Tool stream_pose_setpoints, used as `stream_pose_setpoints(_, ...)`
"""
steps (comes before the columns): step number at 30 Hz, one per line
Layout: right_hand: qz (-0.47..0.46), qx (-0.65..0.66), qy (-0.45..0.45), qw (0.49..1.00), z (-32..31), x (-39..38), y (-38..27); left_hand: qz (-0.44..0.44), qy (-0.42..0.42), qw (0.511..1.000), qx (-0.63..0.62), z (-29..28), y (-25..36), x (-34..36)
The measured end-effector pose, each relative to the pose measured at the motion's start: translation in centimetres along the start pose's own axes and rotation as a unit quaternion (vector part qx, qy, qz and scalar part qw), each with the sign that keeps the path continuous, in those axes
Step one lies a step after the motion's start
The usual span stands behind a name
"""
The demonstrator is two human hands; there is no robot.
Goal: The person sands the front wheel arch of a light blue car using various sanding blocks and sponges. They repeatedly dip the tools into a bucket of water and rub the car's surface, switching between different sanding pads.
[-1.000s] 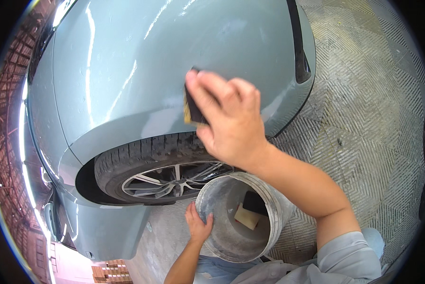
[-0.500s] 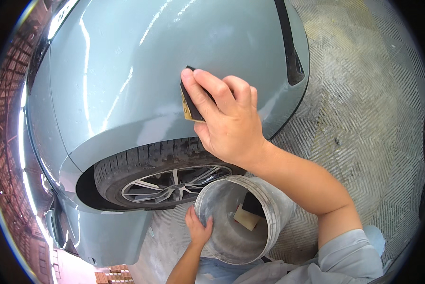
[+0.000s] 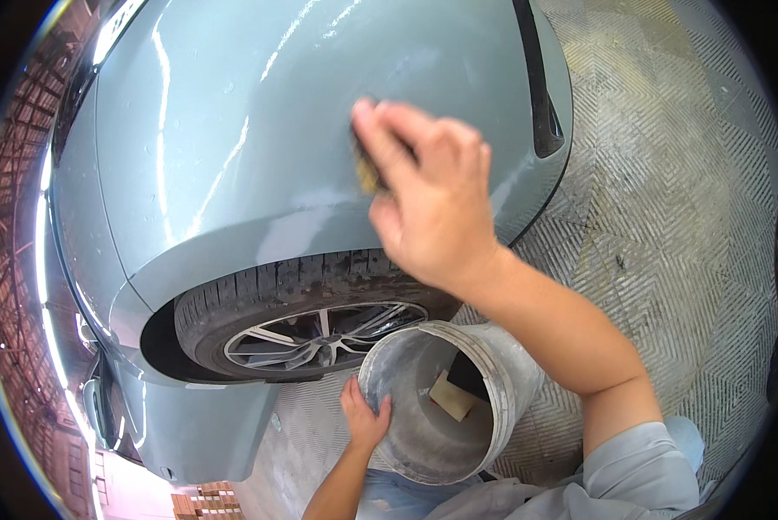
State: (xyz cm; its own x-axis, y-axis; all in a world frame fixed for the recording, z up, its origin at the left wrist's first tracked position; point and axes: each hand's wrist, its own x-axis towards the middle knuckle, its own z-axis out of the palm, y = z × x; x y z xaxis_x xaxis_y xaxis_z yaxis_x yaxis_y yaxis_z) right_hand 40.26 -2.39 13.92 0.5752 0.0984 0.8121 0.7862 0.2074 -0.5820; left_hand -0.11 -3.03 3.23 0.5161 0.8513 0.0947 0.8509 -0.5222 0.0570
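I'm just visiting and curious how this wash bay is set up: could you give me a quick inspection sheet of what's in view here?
Surface: grey-blue car panel, glossy, over a wheel with silver spokes.
Job's things: sponge, yellowish, pressed on the panel, mostly hidden under the right hand; grey bucket, tilted, holding a pale sponge-like block.
Clutter: nothing seen.
Hands: right hand blurred, over the sponge on the panel; left hand grips the bucket's rim.
Cables: nothing seen.
Surroundings: patterned herringbone floor; brick wall at the left edge.
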Motion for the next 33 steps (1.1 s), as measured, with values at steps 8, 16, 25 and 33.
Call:
stream_pose_setpoints(8,-0.014,0.140,-0.083,0.987,-1.1,-3.2,-1.8,-0.002,-0.001,1.000,0.011,0.2,-0.2,0.0)
stream_pose_setpoints(16,-0.016,0.301,-0.210,0.930,-2.6,-7.5,-2.8,0.002,0.008,1.000,0.009,0.8,-1.0,-0.3)
stream_pose_setpoints(25,-0.046,0.197,-0.820,0.536,-1.1,-14.0,-6.7,-0.004,0.018,0.999,-0.048,0.6,-0.4,-0.2)
stream_pose_setpoints(33,-0.090,0.017,-0.837,0.539,0.9,-14.8,-4.3,0.050,0.083,0.993,-0.068,-0.4,0.9,1.4)
